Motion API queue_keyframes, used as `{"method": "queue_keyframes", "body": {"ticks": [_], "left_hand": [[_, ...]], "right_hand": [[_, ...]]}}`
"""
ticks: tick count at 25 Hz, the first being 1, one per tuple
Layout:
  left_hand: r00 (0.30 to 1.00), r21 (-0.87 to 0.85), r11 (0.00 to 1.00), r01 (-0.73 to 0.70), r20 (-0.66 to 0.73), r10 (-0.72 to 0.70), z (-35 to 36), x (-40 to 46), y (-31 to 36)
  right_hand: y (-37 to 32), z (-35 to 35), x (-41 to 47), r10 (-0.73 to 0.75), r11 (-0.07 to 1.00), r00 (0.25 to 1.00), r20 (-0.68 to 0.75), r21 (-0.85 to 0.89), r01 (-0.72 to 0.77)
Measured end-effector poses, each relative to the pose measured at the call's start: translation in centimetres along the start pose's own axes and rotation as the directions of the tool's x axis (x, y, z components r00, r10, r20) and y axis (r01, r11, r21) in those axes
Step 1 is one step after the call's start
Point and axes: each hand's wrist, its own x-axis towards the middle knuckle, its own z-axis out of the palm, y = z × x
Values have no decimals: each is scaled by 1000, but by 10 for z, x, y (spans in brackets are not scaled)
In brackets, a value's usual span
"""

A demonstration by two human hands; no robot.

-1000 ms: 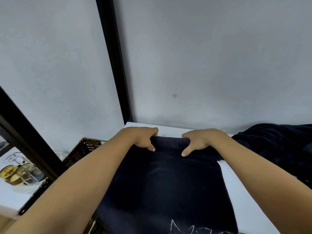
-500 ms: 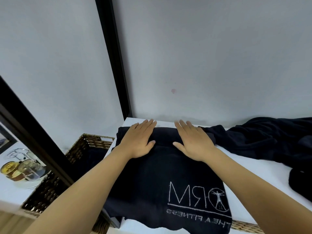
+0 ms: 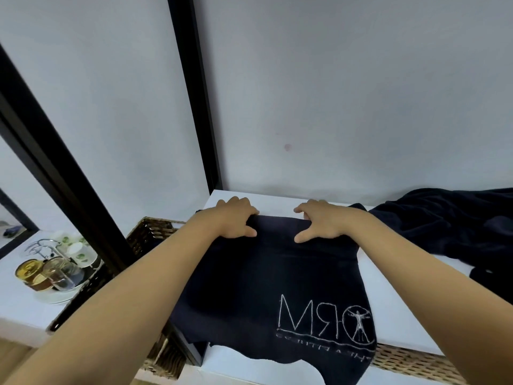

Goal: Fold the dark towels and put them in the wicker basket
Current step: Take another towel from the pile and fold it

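A dark navy towel [image 3: 266, 284] is spread flat on a white shelf top [image 3: 394, 307], its near edge hanging over the front of the shelf and its far edge lying close to the grey wall [image 3: 347, 93]. White stitched lettering and a round figure emblem [image 3: 327, 319] are seen upside down on its near right part. The far edge of the towel is gripped at two places: the left hand [image 3: 231, 219] is curled over the left part of that edge, fingers wrapped behind the fabric and thumb pressed on top, and the right hand [image 3: 322, 220] is curled over the right part in the same way, thumb stretched along the cloth. Both forearms are reached forward over the towel from the lower corners of the view. A heap of further dark towels [image 3: 455, 226] is left crumpled on the shelf to the right, just beside the right forearm. A wicker basket [image 3: 151, 232] is set to the left of the shelf, lower down and partly hidden behind the left arm; its contents cannot be made out. A black frame post [image 3: 194, 93] is seen rising against the wall behind the shelf's left corner. Further left, a white counter [image 3: 16, 304] carries a tray of glass jars [image 3: 47, 273].
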Motion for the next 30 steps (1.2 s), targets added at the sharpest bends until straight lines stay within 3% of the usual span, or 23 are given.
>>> {"method": "queue_keyframes", "body": {"ticks": [3, 6, 8, 10, 12, 14, 17, 22, 26, 28, 30], "left_hand": [[987, 31, 998, 61, 146, -65, -14, 10, 12], [986, -116, 993, 24, 168, -4, -12, 18, 10], [997, -130, 990, -45, 52, 52, -7, 21, 6], [983, 0, 994, -112, -148, 111, 3, 24, 6], [940, 169, 981, -96, -308, 145, 23, 29, 6], [902, 238, 971, -25, -414, 124, 38, 30, 9], [890, 192, 981, -42, -439, 124, 52, 22, 10], [953, 4, 994, -112, -282, 108, 49, 1, 16], [941, -130, 958, -255, -261, 215, 39, -17, 12], [975, -195, 960, -200, -139, 175, 23, -17, 6], [999, -106, 993, -48, 14, 49, 6, -12, 6]], "right_hand": [[-12, -4, 6, 49, 996, 985, 163, -76, -36], [-14, 1, 9, 5, 998, 982, 191, -68, 8], [-13, 0, 13, -39, 990, 996, 78, -135, 49], [-11, 6, 18, -72, 949, 992, -106, -313, 35], [-8, 21, 26, -127, 886, 945, -301, -463, -28], [-2, 41, 28, -203, 853, 890, -408, -520, -44], [5, 52, 19, -225, 879, 893, -391, -477, 12], [-4, 60, -9, -215, 935, 914, -343, -344, 91], [-2, 40, -29, -246, 969, 912, -327, -76, 234], [0, 20, -33, -187, 975, 946, -264, 68, 212], [2, 5, -29, -76, 990, 993, -93, 109, 86]]}}
